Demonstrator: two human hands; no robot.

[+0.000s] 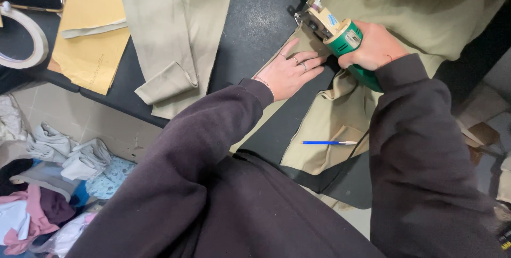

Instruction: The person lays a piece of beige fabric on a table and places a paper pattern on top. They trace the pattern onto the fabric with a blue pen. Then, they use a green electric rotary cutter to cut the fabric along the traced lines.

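Note:
My right hand (372, 45) grips a green and cream electric fabric cutter (332, 26), its head resting on the khaki cloth (340, 114) spread over the black table (255, 18). My left hand (293, 72) lies flat on the cloth just left of the cutter, fingers spread, with rings on two fingers. A cord runs from the cutter down across the cloth. Both arms wear dark sleeves.
A blue pen (327, 142) lies on the cloth near the table's front edge. A second khaki piece (170, 40) hangs over the table at left, beside tan paper patterns (90, 29) and a tape roll (29, 34). Cloth scraps (53, 194) pile on the floor at lower left.

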